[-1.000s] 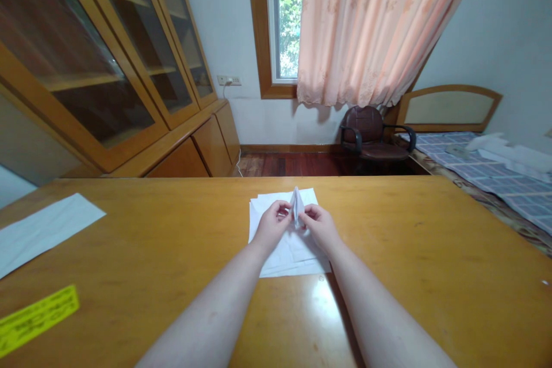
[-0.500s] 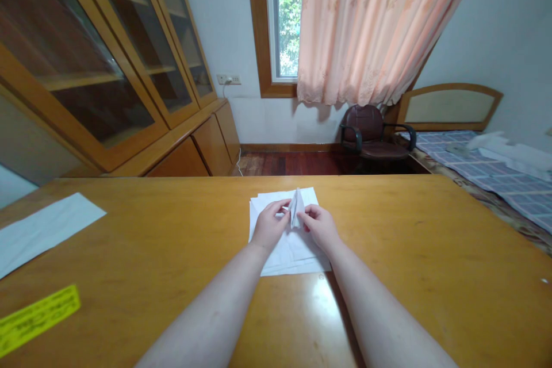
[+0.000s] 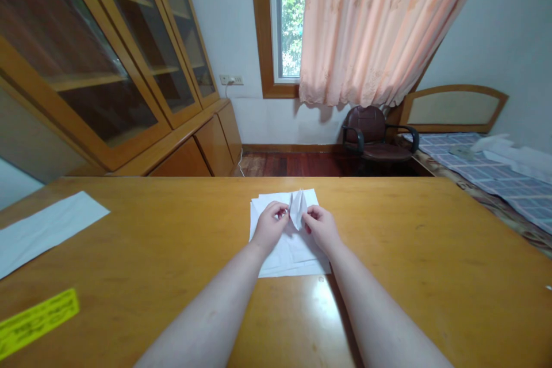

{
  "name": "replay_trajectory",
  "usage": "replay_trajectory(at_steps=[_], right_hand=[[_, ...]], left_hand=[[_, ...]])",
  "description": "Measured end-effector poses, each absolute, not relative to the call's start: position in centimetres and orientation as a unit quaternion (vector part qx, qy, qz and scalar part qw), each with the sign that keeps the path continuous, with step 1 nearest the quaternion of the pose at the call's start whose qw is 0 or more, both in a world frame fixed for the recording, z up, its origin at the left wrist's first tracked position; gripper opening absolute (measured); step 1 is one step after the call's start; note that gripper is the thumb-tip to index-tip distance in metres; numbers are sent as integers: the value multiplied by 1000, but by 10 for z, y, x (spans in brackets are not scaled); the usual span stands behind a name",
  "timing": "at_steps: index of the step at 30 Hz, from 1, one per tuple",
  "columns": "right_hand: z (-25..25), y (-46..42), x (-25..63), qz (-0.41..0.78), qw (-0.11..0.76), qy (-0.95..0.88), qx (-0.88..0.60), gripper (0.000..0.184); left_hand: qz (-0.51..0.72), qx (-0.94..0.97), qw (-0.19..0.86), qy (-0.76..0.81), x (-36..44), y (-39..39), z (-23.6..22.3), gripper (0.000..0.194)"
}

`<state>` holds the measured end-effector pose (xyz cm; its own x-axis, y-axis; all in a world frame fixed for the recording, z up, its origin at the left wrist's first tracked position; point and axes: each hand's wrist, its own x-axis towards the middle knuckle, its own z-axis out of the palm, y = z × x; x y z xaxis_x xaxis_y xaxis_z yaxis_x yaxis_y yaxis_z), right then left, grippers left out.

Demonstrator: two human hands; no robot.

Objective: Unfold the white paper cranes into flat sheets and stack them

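Between my hands is a small folded white paper (image 3: 298,210), pointed at the top and bottom, with its flaps partly spread. My left hand (image 3: 271,222) pinches its left edge between thumb and fingers. On the other side, my right hand (image 3: 320,225) grips the right edge the same way. Beneath them lie several overlapping white paper sheets (image 3: 280,256) on the table. The fingertips hide parts of the folded paper's edges.
The wooden table (image 3: 172,241) spans the foreground. A white paper strip (image 3: 52,230) and a yellow label (image 3: 38,322) with dark print lie at left. Beyond the far edge stand a glass-door cabinet (image 3: 129,69), a brown armchair (image 3: 371,132) and a bed (image 3: 483,155).
The folded paper's flaps have spread wider, showing separate points at the top. Both hands keep their pinch with small finger shifts. The view has moved slightly.
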<state>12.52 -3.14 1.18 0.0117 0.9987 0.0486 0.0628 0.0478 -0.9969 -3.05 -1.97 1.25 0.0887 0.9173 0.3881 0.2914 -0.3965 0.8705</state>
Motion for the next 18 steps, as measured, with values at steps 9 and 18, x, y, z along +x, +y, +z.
replay_trajectory(at_steps=[9, 18], right_hand=[[4, -19, 139, 487, 642, -336, -488, 26], [12, -31, 126, 478, 587, -469, -456, 24]], left_hand=[[465, 718, 387, 343, -37, -26, 19, 22], [420, 701, 437, 376, -28, -30, 16, 27]])
